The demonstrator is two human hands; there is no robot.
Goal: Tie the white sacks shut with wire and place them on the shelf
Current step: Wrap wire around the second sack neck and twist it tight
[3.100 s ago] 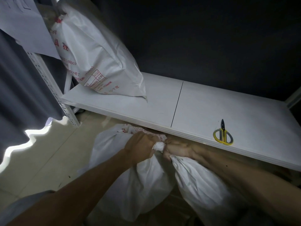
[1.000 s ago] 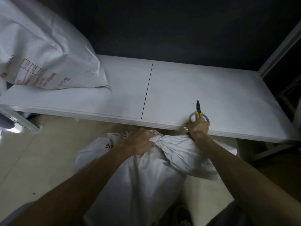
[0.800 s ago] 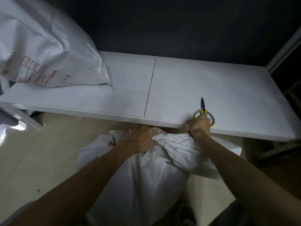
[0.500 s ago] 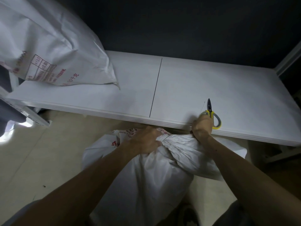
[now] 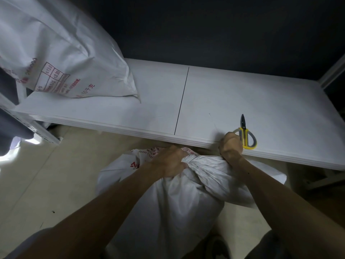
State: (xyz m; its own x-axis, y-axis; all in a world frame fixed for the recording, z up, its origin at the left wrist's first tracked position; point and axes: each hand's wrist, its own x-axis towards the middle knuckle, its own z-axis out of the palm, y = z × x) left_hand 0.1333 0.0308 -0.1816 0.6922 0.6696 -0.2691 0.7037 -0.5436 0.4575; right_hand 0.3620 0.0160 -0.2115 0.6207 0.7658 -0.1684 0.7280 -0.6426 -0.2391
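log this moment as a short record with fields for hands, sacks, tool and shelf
left hand: grips the gathered neck of the floor sack
right hand: fist at the shelf edge, seems to pinch a thin wire
floor sack: below the shelf front, no tie visible
shelf sack: rests on the shelf's left end
scissors: yellow handles, lying on the shelf beside the right hand

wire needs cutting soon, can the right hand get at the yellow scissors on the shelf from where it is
Probably yes. The right hand sits at the shelf edge beside the yellow scissors, with nothing between them. Its fingers are curled, possibly on something, so it may need to let go first.
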